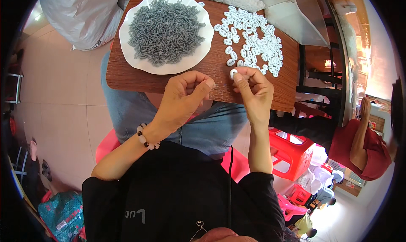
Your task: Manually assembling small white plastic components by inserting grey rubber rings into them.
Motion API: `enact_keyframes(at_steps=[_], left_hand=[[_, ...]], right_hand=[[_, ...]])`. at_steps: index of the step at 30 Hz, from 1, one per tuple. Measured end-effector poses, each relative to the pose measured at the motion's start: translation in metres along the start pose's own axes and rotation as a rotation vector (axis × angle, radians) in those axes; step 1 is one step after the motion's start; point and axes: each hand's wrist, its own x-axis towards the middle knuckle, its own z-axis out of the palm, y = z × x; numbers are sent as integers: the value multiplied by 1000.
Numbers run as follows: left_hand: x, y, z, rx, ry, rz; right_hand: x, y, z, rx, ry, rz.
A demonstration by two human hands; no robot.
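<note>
where right hand (258, 95) pinches white piece (233, 73), part hidden

Pale lettering stands on the black shirt (179, 189) below the tabletop's (220, 77) near edge, light print too blurred to read marks the teal bag (50, 210) well off its near left corner, and small dark print, also unreadable, marks the pale plastic bag (82, 16) beyond its left edge.

My one head-worn fisheye camera looks steeply down past my shirt (177, 191), taking in my left hand (182, 97), right hand (255, 92) and table (285, 96) from nearby, straight edges bending rimward.
</note>
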Motion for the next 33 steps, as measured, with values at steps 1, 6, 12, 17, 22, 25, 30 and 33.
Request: enact_keyframes(at_steps=[1, 6, 12, 17, 22, 25, 30, 33], left_hand=[[0, 0, 0, -2, -2, 6], [1, 0, -1, 3, -9, 15], [2, 0, 2, 37, -2, 39], [1, 0, 0, 45, 27, 13], [0, 0, 1, 54, 25, 15], [1, 0, 2, 64, 29, 14], [1, 1, 2, 82, 19, 20], [0, 2, 2, 63, 18, 11]], right_hand=[[3, 3, -4, -178, 27, -55], [-1, -4, 0, 89, -28, 71], [5, 5, -8, -198, 47, -64], [18, 2, -16, -685, 113, -144], [37, 4, -27, -686, 166, -181], [58, 0, -33, -687, 210, -251], [101, -1, -38, -840, 129, -489], [109, -6, -35, -880, -19, -456]])
